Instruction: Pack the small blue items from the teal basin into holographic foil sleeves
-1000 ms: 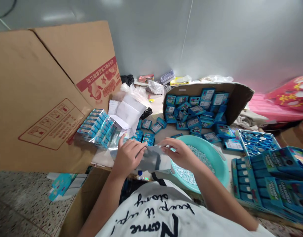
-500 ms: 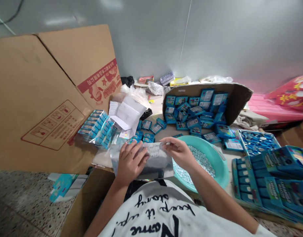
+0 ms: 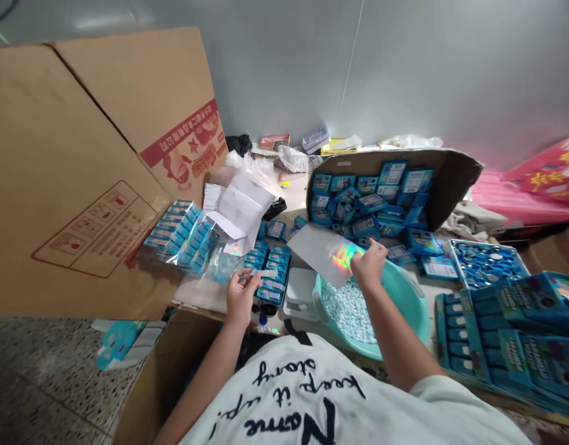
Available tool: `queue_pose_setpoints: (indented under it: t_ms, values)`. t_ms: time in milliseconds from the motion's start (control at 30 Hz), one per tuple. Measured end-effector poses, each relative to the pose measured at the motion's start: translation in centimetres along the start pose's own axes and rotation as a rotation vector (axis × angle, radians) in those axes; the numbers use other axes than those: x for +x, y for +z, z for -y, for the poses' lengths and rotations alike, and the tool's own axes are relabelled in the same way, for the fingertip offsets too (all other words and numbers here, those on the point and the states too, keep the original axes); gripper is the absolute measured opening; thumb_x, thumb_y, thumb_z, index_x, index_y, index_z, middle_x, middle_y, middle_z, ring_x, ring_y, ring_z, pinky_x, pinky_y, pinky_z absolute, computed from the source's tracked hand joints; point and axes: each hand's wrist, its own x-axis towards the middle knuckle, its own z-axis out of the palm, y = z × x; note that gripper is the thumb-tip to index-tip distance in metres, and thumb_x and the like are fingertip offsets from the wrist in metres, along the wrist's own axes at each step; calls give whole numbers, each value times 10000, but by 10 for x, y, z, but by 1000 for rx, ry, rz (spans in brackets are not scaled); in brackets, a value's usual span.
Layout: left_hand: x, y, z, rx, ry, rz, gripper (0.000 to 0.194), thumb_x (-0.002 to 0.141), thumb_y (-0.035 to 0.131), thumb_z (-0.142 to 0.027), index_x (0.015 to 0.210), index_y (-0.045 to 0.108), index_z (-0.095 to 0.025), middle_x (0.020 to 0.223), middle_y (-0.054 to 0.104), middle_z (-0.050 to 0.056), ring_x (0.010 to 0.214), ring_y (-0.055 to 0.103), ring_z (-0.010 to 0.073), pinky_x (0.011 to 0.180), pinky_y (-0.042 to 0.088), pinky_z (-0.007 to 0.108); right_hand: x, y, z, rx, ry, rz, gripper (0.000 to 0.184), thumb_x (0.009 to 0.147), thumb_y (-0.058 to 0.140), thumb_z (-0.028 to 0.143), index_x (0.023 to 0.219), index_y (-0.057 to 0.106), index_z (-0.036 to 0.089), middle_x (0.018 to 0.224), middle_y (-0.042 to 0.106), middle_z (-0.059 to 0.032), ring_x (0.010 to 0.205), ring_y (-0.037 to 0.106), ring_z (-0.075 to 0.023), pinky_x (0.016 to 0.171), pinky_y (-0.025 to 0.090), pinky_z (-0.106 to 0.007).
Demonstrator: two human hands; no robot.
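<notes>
Pinched between the fingers of my left hand (image 3: 240, 298) is a small whitish strip (image 3: 268, 273), perhaps a sticker. It sits over two rows of small blue boxes (image 3: 278, 259), some with pale strips across them. My right hand (image 3: 370, 267) grips the edge of a silvery sheet (image 3: 315, 250) with a rainbow sheen. That sheet hangs tilted above a turquoise basin (image 3: 417, 312), which holds many small pale blue and white pieces (image 3: 347, 312). Between the boxes and the basin lies a white plastic tray (image 3: 299, 285).
A large cardboard box (image 3: 94, 154) stands at left, beside wrapped blue packs (image 3: 180, 238) and white papers (image 3: 242, 207). Behind the basin, a tipped carton (image 3: 456, 176) holds several blue boxes. Right are a tray of blue-and-white parts (image 3: 488, 262) and stacked blue display boxes (image 3: 511, 334).
My right hand has lifted the sheet up and right, off the blue boxes. My left hand, earlier flat on the sheet, now pinches a small strip. The boxes and white tray have come into view.
</notes>
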Motion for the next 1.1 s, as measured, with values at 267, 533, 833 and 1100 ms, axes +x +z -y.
queue_pose_setpoints:
  t_ms: [267,533,833,1100]
  values:
    - [17,11,28,-1,-149,45,534,625,859,-413,982,534,-186,681,641,-46,579,615,94,625,499,229,-107,46,50,453,-87,933,472,918,525,475,1318,528,224,1220,627,-110,1062,616,-234,940,494,-405]
    - [38,22,60,122,-250,103,501,648,814,-499,936,579,-163,682,667,0,563,623,118,608,509,255,-123,100,38,498,167,974,289,753,678,446,858,692,176,772,701,-48,715,635,-204,665,495,-317]
    - [61,19,99,478,-78,103,299,756,720,-405,960,679,-190,835,743,77,769,695,211,745,520,331,-144,125,-7,351,232,742,344,756,605,378,1047,601,196,662,567,23,632,548,-192,614,417,-312]
    - [71,18,104,655,89,64,269,788,679,-305,1046,720,-239,907,761,69,1043,651,272,1056,388,456,-144,145,-30,321,307,671,296,715,583,353,958,468,230,640,447,71,582,456,-163,558,352,-278]
